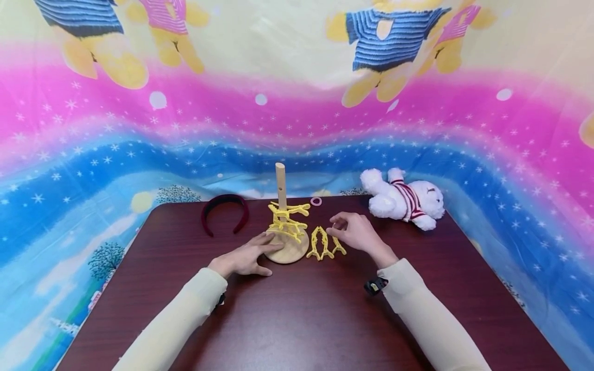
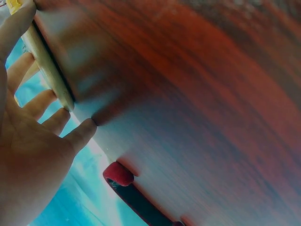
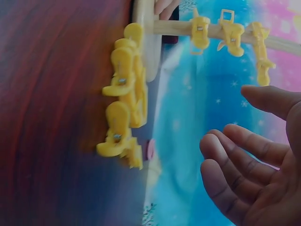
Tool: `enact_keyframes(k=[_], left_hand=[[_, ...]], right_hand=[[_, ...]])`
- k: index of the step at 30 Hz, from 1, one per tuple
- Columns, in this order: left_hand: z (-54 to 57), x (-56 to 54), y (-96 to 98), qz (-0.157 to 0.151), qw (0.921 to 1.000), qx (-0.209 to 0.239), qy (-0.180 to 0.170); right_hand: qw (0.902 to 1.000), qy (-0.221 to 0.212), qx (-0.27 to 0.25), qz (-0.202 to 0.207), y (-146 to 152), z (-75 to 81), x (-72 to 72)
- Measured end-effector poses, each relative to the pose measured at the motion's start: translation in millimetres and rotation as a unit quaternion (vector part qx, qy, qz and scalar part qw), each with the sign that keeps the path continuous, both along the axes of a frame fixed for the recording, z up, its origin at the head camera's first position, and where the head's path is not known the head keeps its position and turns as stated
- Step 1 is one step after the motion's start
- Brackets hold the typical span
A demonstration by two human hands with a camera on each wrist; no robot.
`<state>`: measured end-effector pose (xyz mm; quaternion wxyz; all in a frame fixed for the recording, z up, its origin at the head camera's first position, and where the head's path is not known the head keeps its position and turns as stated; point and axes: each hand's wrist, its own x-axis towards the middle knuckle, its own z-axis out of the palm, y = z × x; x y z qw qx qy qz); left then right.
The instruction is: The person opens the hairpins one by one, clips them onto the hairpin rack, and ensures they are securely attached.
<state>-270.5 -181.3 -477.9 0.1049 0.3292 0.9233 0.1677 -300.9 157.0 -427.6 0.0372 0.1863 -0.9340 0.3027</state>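
Observation:
A wooden stand with an upright post [image 1: 281, 180] and a round base [image 1: 289, 254] is at the middle of the table. Three yellow clips [image 1: 293, 225] encircle its post, one above another. My left hand [image 1: 245, 256] rests at the left side of the base, its fingers spread and fairly straight. Several more yellow clips [image 3: 119, 120], with small metal springs, stand on the table just right of the base. Over the rightmost of these is my right hand [image 1: 356, 233]. In the right wrist view its thumb and fingers are apart and hold nothing.
A dark red headband [image 1: 225, 198] lies at the back left of the brown table [image 1: 301, 314]. Behind the loose clips is a pink ring [image 1: 316, 201]. A white teddy bear [image 1: 403, 200] in a striped shirt lies at the back right, before a printed curtain [image 1: 297, 118].

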Motion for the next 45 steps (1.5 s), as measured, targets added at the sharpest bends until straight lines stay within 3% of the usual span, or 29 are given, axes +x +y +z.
enact_keyframes(k=[9, 19, 33, 45], left_hand=[[-2.4, -1.0, 0.0, 0.004, 1.0, -0.002, 0.0], [-2.2, -2.1, 0.6, 0.003, 1.0, 0.0, -0.003], [-2.1, -0.6, 0.8, 0.002, 1.0, 0.002, -0.004], [-1.1, -0.1, 1.3, 0.007, 0.9999, 0.0, -0.011]], right_hand=[[0.9967, -0.063, 0.048, -0.015, 15, -19.4, -2.2], [0.9889, -0.106, 0.092, -0.05, 17, -34.8, -2.3], [0.9813, -0.1, 0.151, -0.065, 11, -41.0, 0.5], [0.9761, -0.109, 0.176, -0.066, 25, -36.5, -3.1]])
